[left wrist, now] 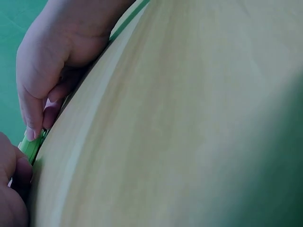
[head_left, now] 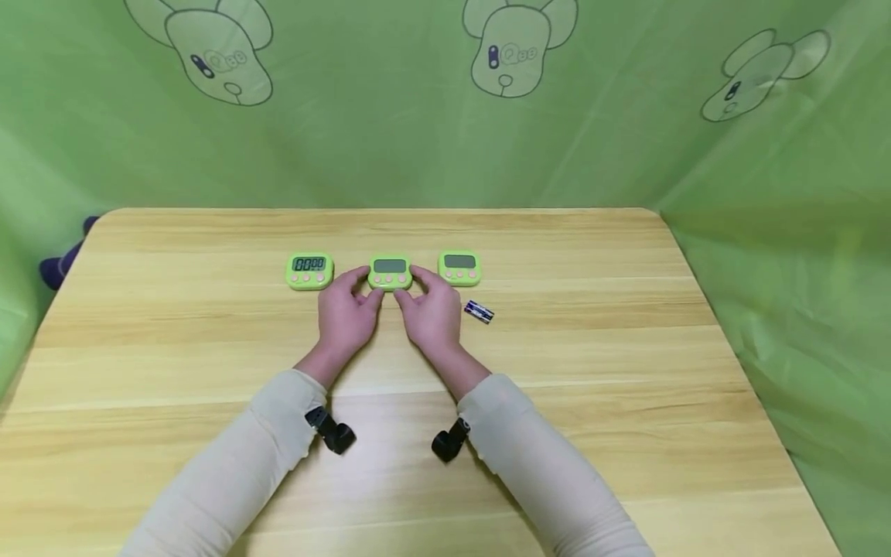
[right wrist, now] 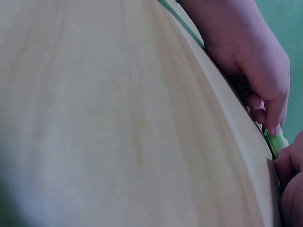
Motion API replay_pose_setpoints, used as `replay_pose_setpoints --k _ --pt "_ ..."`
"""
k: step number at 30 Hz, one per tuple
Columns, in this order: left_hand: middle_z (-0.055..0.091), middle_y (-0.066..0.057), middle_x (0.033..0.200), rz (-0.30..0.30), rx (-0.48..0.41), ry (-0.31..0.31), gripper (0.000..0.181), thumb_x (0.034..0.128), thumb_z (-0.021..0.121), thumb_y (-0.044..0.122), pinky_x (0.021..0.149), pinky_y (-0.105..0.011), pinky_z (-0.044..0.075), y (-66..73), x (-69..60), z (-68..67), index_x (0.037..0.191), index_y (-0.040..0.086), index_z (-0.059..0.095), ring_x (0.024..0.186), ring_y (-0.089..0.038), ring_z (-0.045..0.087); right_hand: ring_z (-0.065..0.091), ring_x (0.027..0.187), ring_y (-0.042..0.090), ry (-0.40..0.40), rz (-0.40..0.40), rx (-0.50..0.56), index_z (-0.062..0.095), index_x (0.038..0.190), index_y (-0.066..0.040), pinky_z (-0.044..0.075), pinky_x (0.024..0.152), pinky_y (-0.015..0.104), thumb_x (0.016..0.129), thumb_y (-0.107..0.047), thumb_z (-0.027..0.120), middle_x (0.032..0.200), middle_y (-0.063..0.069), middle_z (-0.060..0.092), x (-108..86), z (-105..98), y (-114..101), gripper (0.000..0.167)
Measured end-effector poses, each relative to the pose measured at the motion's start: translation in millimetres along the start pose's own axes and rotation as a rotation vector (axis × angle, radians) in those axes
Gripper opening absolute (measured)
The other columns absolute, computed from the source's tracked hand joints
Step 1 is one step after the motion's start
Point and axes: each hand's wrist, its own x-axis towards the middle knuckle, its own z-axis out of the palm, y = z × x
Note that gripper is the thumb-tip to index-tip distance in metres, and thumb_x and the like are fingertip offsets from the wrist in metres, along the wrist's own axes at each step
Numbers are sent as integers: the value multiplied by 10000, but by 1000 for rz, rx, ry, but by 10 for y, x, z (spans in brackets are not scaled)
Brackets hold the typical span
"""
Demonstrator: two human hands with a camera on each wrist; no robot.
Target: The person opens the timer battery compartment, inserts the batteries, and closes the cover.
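Between my two hands lies a light-green digital timer (head_left: 390, 266) with a blank grey screen and pink buttons, flat on the table. My left hand (head_left: 346, 316) pinches its left side, index finger at the side and thumb at the near edge. My right hand (head_left: 433, 316) pinches the right side the same way. Only a green edge of the timer (left wrist: 30, 147) shows in the left wrist view, and a small part of the timer (right wrist: 276, 142) in the right wrist view, between fingers. Its underside is hidden.
A matching timer (head_left: 309, 271) reading 00:00 lies to the left. Another timer (head_left: 459, 268) with a blank screen lies to the right. Two small dark-blue and silver batteries (head_left: 479, 311) lie beside my right hand. Green curtains (head_left: 390, 147) stand behind the wooden table (head_left: 592, 309).
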Motion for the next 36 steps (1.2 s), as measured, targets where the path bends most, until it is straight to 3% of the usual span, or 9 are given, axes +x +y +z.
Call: replay_pose_setpoints --k 7,14,18,24,32,36 --pt "628 -94 773 22 -53 32 399 872 766 63 527 -254 468 -48 -62 -21 1248 -22 663 624 -165 558 684 711 101 27 -31 52 693 1237 -58 552 559 202 833 -137 837 1209 90 680 -60 6 34 436" --pt "707 -116 1112 -10 -178 59 451 835 773 -7 498 -176 450 -41 -148 -53 1267 -22 644 627 -150 566 717 776 130 32 -28 207 681 1169 -29 577 646 204 766 -49 874 1094 96 720 -139 -18 36 447" --pt "709 -112 1122 -11 -227 66 470 823 777 -24 496 -158 443 -33 -187 -74 1273 -21 639 622 -136 559 714 787 142 32 -28 278 666 1185 0 582 677 217 748 -17 878 1049 101 723 -172 -42 55 485" --pt "708 -122 1107 -9 -282 57 513 807 784 -46 499 -157 454 -30 -260 -104 1293 -38 621 615 -129 556 705 796 151 -26 -29 317 661 1232 22 586 696 236 751 -3 872 1025 79 710 -210 -97 103 526" --pt "705 -145 1094 7 -292 61 591 770 792 -83 500 -148 462 -53 -380 -157 1328 -36 604 594 -99 562 681 758 137 -119 -74 286 681 1150 37 586 677 240 752 -15 875 907 55 682 -281 -148 117 445" --pt "686 -229 1093 29 -320 45 577 758 755 -142 514 -119 445 147 -473 -270 1310 -94 591 609 -108 555 688 770 144 -143 -125 305 669 1136 42 590 683 244 756 28 858 955 75 662 -320 -161 122 425"
